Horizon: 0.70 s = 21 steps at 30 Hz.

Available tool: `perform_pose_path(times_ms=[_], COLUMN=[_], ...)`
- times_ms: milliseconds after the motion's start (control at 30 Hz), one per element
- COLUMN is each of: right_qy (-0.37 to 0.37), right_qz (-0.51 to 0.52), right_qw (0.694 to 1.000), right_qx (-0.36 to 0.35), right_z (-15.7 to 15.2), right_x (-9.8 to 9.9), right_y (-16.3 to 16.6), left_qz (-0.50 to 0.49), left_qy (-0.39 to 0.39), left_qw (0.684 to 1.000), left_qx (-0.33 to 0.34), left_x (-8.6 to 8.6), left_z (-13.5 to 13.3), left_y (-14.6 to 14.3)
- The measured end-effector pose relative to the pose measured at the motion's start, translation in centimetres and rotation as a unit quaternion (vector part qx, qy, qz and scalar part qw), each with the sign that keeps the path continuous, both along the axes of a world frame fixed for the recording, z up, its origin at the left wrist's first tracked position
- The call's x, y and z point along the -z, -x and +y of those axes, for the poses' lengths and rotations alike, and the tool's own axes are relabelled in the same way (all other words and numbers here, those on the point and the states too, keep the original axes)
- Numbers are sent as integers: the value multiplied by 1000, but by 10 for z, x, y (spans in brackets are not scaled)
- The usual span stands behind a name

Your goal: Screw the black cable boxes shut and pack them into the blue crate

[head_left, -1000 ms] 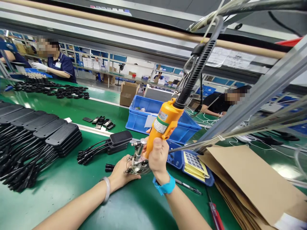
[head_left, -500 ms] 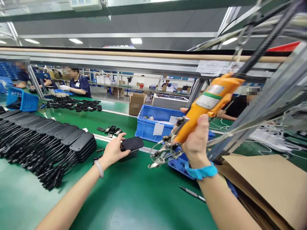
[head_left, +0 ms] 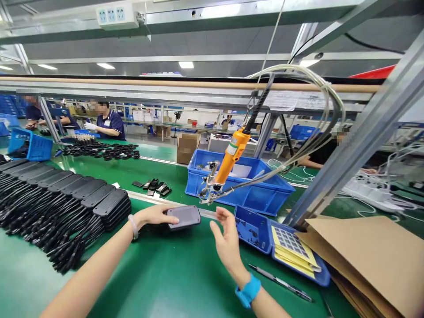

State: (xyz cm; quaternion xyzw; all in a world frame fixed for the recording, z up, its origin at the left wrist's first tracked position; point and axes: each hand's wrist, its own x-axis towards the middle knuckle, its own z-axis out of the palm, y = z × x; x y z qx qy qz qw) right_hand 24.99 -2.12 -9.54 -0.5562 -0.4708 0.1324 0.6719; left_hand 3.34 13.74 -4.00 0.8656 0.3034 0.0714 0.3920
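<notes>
Left hand point(head_left: 155, 215) grips a flat black module point(head_left: 184, 217), lifted slightly above the green tabletop point(head_left: 159, 274) near its middle. Right hand point(head_left: 227, 240) hangs open and empty just beside it, fingers spread. Orange screwdriver point(head_left: 232, 155) dangles free above, near the blue bin point(head_left: 245, 185).

Matt black plastic part point(head_left: 184, 217); glossy green mat point(head_left: 172, 274); corrugated cardboard point(head_left: 371, 256).
</notes>
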Motion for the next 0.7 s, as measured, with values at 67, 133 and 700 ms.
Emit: perform_pose_path(times_ms=[67,133,700], right_qy=[55,89,251], right_qz=[38,41,-101], right_qw=[997,990,917], right_qx=[-37,-103,-293], right_z=[3,3,0], right_x=[24,38,52], right_y=[6,10,3], left_qz=[1,21,147], left_qy=[-39,-139,-397], left_qw=[999,990,903], left_qx=[11,5,-74], left_x=[4,14,67], left_z=[-24,-50,-70], left_y=[4,7,28])
